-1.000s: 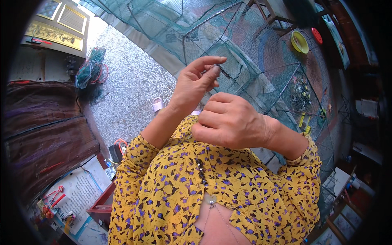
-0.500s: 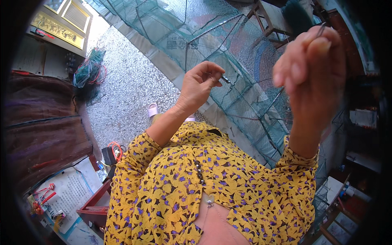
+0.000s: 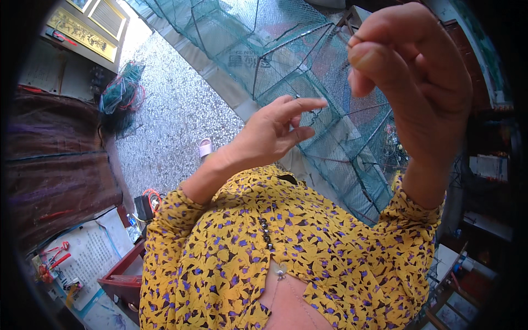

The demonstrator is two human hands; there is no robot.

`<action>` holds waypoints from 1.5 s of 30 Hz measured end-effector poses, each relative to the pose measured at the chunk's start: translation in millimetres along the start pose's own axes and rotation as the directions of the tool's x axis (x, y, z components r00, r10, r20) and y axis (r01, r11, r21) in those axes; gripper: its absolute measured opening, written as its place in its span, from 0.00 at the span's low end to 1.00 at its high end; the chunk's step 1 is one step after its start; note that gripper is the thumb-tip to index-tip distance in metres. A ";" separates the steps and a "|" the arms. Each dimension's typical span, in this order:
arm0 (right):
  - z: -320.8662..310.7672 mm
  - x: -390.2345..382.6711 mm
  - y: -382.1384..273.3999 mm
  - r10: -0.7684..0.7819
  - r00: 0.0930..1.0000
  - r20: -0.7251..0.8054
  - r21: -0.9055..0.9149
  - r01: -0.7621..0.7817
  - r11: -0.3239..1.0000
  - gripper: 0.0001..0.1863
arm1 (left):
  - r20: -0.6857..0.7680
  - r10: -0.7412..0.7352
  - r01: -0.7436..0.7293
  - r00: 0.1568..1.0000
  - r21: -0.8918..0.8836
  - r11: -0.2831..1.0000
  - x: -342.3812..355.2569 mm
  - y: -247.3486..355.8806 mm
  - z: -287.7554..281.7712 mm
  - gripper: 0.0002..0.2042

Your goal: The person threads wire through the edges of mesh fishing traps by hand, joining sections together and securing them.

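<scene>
My left hand (image 3: 278, 129) is at the middle of the view, above a green mesh net trap (image 3: 286, 88) with dark rod frames. Its index finger stretches out and the thumb stands apart from it. A dark bit shows just beyond those fingers, and I cannot tell whether it belongs to the net. Higher and closer to the camera, my right hand (image 3: 418, 71) is raised at the right. Thumb and index finger are pinched together there, and whatever is between their tips is too small to name. The net passes behind both hands.
A pale slipper (image 3: 205, 147) lies on the speckled floor (image 3: 170, 110). At the left are a tangled green net bundle (image 3: 122, 91) and a brown-covered surface (image 3: 60, 157). A red drawer (image 3: 124, 280) and a table with a printed sheet (image 3: 93, 256) are at the lower left.
The left hand's pinch on a small dark, shiny piece has opened, with the index finger now extended. My right hand has come closer and turned, its pinch now pointing left.
</scene>
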State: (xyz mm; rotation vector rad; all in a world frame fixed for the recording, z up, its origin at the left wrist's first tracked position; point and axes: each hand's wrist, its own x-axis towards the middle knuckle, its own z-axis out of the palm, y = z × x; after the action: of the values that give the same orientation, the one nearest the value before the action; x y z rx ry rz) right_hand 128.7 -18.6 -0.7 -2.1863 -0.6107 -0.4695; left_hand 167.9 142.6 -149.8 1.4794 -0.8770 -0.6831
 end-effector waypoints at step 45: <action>75.1 -56.6 86.4 0.253 0.914 0.318 -0.254 -0.175 0.951 0.04 | 0.061 -0.339 0.067 0.939 -0.998 0.007 -2.9 -87.2 18.7 0.04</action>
State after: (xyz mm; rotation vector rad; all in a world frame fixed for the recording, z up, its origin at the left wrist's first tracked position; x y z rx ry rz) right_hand 141.1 -23.8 -127.6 -2.5418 -0.5099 -0.0293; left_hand 162.0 133.9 -238.4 0.2473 0.1870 -1.0340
